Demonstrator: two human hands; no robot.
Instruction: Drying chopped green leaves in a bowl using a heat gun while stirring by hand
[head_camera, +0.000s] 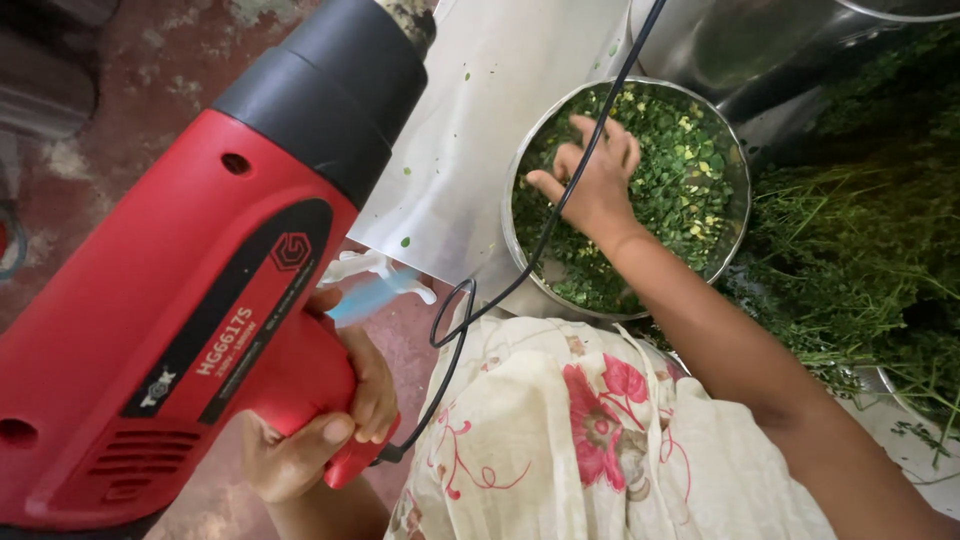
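Heat gun in one hand, leaves under the other

Left hand (320, 440) has its grip wrapped tight round the handle of the big red-and-black plastic heat gun (190, 270), nozzle pointing away; right hand (590, 180), fingers loosely spread, rests on chopped green leaves in the round steel bowl (735, 160), black cord (530, 260) crossing it, leafy green stalks (860, 250) just beside the bowl's right rim.

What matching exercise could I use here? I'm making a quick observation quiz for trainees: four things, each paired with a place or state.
Things:
1. heat gun
2. right hand
3. black cord
4. loose leafy stems

Places or states:
A. piled to the right of the steel bowl
B. held by the handle in the left hand
C. resting in the picked green leaves
D. running across the bowl and down to the handle

Pairs: 1-B, 2-C, 3-D, 4-A
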